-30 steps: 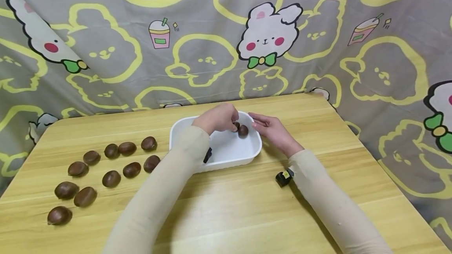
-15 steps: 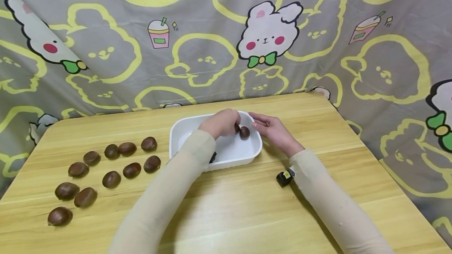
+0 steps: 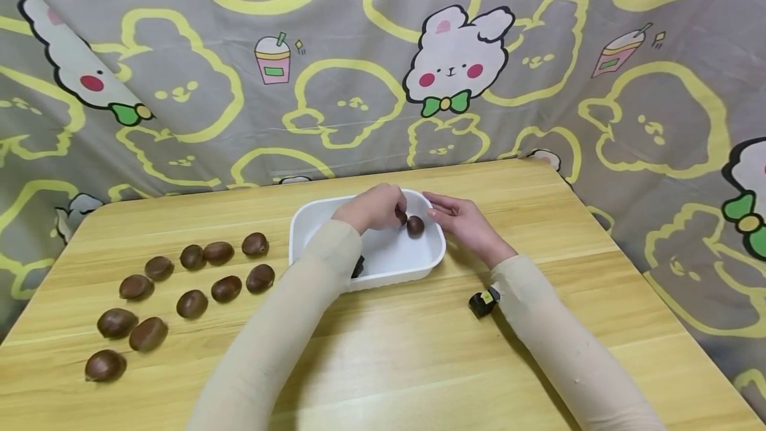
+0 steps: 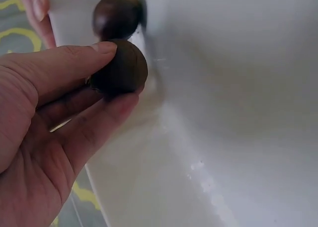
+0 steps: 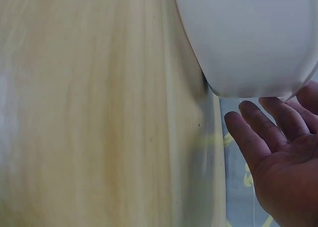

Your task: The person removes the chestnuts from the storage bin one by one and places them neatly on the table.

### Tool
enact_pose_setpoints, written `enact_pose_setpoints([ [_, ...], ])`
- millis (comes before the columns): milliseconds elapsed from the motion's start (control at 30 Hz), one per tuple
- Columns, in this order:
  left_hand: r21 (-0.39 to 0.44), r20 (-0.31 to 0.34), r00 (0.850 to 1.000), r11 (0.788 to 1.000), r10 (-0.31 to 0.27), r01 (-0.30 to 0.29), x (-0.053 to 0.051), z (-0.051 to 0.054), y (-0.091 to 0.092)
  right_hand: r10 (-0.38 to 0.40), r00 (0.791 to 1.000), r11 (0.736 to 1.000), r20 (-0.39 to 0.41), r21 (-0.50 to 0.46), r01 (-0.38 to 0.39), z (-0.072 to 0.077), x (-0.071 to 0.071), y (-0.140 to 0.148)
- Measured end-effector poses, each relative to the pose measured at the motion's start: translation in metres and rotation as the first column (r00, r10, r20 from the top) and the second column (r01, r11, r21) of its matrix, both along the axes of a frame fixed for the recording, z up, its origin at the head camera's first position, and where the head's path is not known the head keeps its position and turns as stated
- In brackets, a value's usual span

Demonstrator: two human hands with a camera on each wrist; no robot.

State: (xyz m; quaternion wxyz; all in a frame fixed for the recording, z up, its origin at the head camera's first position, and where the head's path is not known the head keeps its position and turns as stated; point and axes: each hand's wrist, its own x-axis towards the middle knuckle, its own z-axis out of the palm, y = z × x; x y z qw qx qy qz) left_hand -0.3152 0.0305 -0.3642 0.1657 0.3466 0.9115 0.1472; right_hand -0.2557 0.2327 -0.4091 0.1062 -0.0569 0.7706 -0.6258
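Inside the white plastic tray [image 3: 389,261], toward its right end, my left hand [image 3: 374,210] pinches a brown chestnut [image 4: 121,70] between thumb and fingers. A second chestnut [image 3: 415,225] lies right beside it on the tray floor; in the left wrist view the two look close together or touching. At the tray's right end is my right hand [image 3: 469,223], its thumb at the rim and its fairly straight fingers [image 5: 248,137] along the outer wall. The head view hides most of the held chestnut behind my left hand.
Several chestnuts lie in loose rows on the left of the wooden table [image 3: 419,351], one of them [image 3: 260,279] close to the tray. A patterned curtain [image 3: 347,32] hangs behind the table and along its right side.
My left hand has come slightly nearer to me inside the tray, and the second chestnut has shifted a little. My right hand has stayed at the tray's right end.
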Motion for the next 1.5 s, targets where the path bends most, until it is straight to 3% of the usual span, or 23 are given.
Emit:
enact_pose_setpoints([
  [300,0.133,0.055,0.998,0.991,0.006,-0.013,0.003,0.024,-0.019,-0.003,1.0,1.0,0.002,-0.011,0.003,0.002,0.001,-0.001],
  [467,0.213,0.058,0.998,0.976,0.029,-0.041,0.008,0.037,-0.033,0.001,1.0,1.0,0.0,-0.011,-0.001,0.002,0.001,-0.001],
  [667,0.254,0.041,0.997,0.964,0.066,-0.075,0.016,0.05,-0.05,-0.003,1.0,1.0,0.004,-0.001,0.003,0.001,0.002,-0.001],
  [867,0.304,0.055,0.994,0.947,0.095,-0.108,0.024,0.055,-0.069,0.003,1.0,1.0,-0.009,-0.001,-0.003,0.0,0.001,0.0],
  [1100,0.348,0.127,0.98,0.919,0.15,-0.186,0.038,0.056,-0.094,0.009,1.0,1.0,-0.027,0.006,-0.009,-0.001,0.0,0.0],
  [1267,0.415,0.163,0.974,0.884,0.159,-0.214,0.046,0.056,-0.116,0.004,1.0,1.0,-0.031,0.012,-0.003,-0.002,0.0,0.0],
  [1500,0.497,0.295,0.937,0.808,0.185,-0.316,0.06,0.053,-0.146,0.005,0.999,1.0,-0.032,0.02,-0.004,-0.001,0.0,0.0],
])
